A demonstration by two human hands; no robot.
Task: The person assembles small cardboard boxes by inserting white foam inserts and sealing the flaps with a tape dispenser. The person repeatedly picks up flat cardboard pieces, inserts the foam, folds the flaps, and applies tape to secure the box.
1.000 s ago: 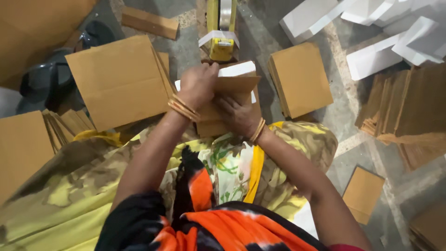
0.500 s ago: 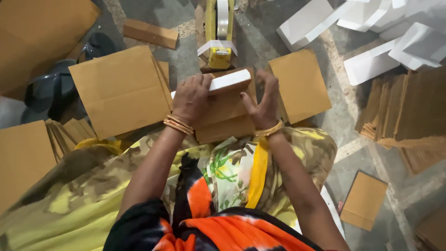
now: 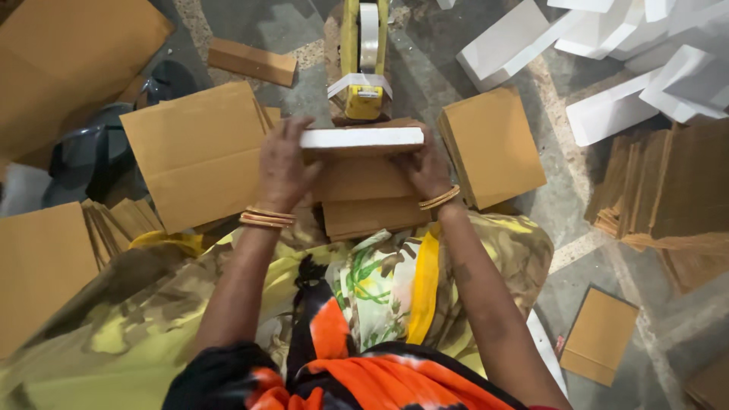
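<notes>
1. While both hands press on it, the white slab [image 3: 361, 137] lies flat across the far end of the small brown carton [image 3: 366, 193], which rests at the person's knees just short of the yellow tape dispenser [image 3: 361, 57].
2. At the slab's left end, the left hand [image 3: 285, 163] has its fingers spread over the slab's edge and the carton top; it presses more than it grasps.
3. At the slab's right end, the right hand [image 3: 427, 168] curls its fingers around the end, a closed hold on slab and carton together.
4. To do this step well, I judge that the slab should stay square to the carton's edges, with even pressure from both ends so it seats without tilting, and the thumbs kept off the flaps.
5. Left of the slab leans a large flat cardboard sheet [image 3: 199, 152]; right of it stands a stack of folded cartons [image 3: 493, 146].
6. Beyond and to the right of the slab, more white foam pieces [image 3: 607, 53] lie scattered on the floor, with a tall pile of brown cardboard [image 3: 672, 190] nearer.
7. Compared with half a second ago, the slab is level and squared to the carton instead of slanted, the hands sit farther apart at its ends, and the dispenser appears closer to it.
</notes>
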